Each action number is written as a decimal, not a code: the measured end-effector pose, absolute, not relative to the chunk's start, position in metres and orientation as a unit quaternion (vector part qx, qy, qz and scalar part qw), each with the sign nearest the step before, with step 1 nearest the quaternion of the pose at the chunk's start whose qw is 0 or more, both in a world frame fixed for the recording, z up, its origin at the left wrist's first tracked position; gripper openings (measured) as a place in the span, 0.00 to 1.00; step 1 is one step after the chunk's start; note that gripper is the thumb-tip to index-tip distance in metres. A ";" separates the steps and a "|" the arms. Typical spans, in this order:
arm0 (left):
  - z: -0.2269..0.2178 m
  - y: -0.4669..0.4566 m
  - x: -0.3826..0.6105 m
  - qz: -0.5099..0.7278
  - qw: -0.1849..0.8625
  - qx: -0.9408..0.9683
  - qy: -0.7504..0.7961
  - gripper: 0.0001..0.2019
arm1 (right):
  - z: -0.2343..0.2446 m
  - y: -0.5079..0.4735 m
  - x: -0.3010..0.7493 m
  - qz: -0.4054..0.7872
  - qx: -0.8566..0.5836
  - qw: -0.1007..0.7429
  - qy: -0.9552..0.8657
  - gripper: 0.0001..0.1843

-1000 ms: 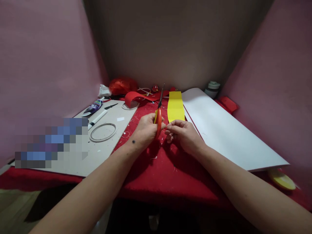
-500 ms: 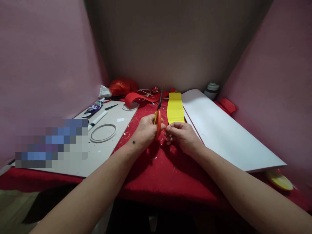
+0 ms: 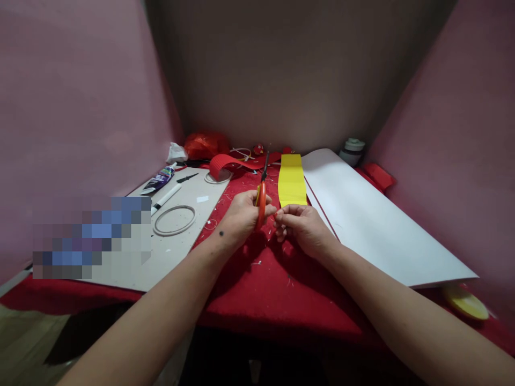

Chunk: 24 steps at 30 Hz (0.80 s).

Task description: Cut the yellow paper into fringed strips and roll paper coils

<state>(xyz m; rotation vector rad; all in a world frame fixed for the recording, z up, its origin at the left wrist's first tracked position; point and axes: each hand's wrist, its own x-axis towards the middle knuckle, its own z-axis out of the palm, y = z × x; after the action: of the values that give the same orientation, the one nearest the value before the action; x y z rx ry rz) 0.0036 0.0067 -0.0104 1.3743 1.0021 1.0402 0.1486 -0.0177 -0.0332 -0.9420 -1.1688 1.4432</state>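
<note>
Taken as landmark: one yellow corrugated strip [image 3: 292, 179], laid lengthwise on the red-covered bench [image 3: 257, 300]. Just left of strip and nearer: one pair of scissors [image 3: 262, 203], handles grasped in grip of left hand [image 3: 241, 214], blades pointing away. At near end of strip: right hand [image 3: 301, 228], fingertips pinched on one small red piece [image 3: 276, 215], too tiny to identify; contact with left fingers, cannot tell.

Well left of strip, on one grey board [image 3: 120, 271]: one large ring [image 3: 173, 234], one tube [image 3: 160, 179], one marker [image 3: 167, 198], one black blade [image 3: 187, 178]. Left of strip, farther back: one curled red strip [image 3: 241, 161], one smaller ring [image 3: 207, 178] partly beneath, one red bag [image 3: 206, 146], one white wrapper [image 3: 177, 152].

Right of strip: one white sheet [image 3: 374, 220], one lidded jar [image 3: 352, 151], one red packet [image 3: 378, 176], one yellow round object [image 3: 466, 303].
</note>
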 end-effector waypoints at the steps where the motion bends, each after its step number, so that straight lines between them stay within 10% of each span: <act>1: -0.011 0.007 0.004 0.433 0.542 0.582 0.424 0.10 | -0.034 -0.018 0.149 0.596 -0.391 0.503 -0.488 0.05; 24: -0.009 0.003 0.007 0.436 0.553 0.556 0.442 0.10 | -0.037 -0.017 0.149 0.595 -0.417 0.491 -0.481 0.05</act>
<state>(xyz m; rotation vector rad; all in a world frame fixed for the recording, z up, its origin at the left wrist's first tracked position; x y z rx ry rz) 0.0072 0.0027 -0.0090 1.3146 1.0451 1.0304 0.1494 -0.0167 -0.0365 -1.0134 -1.1673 1.4439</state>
